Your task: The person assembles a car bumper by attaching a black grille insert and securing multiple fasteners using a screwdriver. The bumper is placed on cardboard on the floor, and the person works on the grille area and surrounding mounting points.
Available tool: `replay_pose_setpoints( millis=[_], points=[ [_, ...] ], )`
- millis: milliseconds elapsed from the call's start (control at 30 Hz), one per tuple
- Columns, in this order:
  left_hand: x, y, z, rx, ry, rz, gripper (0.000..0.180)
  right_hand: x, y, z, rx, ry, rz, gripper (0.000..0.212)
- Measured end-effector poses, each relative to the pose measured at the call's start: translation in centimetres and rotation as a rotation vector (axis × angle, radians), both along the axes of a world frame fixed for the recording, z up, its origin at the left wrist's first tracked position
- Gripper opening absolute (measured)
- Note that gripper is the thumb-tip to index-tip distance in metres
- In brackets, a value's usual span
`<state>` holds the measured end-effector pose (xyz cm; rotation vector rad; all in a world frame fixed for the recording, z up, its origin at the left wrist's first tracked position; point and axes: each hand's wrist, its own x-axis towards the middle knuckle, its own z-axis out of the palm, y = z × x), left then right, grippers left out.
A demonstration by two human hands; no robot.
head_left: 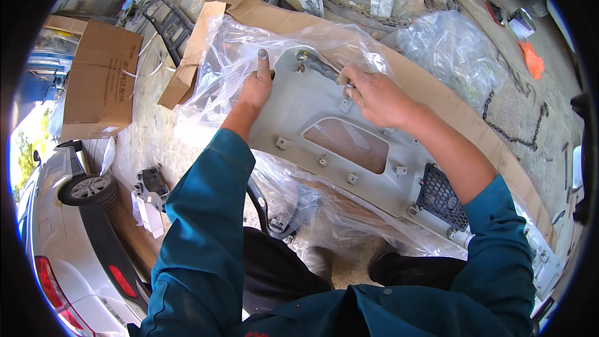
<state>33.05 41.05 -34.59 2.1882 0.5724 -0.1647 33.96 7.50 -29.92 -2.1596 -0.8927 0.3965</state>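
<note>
A large light-grey moulded plastic car panel (pixel 284 103) lies before me, its inner side up, with several clip tabs along it. It has a rounded rectangular cutout and, toward its right end, a black honeycomb grille (pixel 442 196). My left hand (pixel 257 84) grips the panel's left end, thumb raised, the other fingers mostly hidden. Over the far edge, my right hand (pixel 374 95) has its fingers curled and pinched together beside a tab; what is between them I cannot make out. A small metal-looking fitting (pixel 304 59) sits in the panel's upper left corner, between my hands.
Clear plastic wrap (pixel 221 43) and flattened cardboard (pixel 430 75) lie under the panel. More crumpled plastic (pixel 452 50) and a chain (pixel 511 140) are on the floor at right. A cardboard box (pixel 100 78) and a silver car (pixel 59 224) stand at left. Black parts (pixel 265 209) lie near my feet.
</note>
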Motion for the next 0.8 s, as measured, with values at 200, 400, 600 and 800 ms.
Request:
replay_pose_setpoints(
  millis=[200,400,600,800],
  points=[
    [0.2,1.2,-0.3,-0.079,0.052,-0.046,0.116,0.2,1.5,1.8,0.039,-0.015,-0.133,0.029],
    [-0.1,1.0,-2.3,0.27,-0.133,-0.044,0.115,0.1,1.8,1.3,-0.296,-0.028,0.154,0.03],
    [-0.7,-0.4,0.7,0.041,-0.016,0.011,0.113,-0.7,2.3,2.1,0.09,-0.04,-0.039,0.036],
    [0.1,0.6,-1.5,0.146,-0.079,-0.055,0.115,-0.2,2.2,-0.2,-0.24,-0.138,-0.002,0.042]
  ],
)
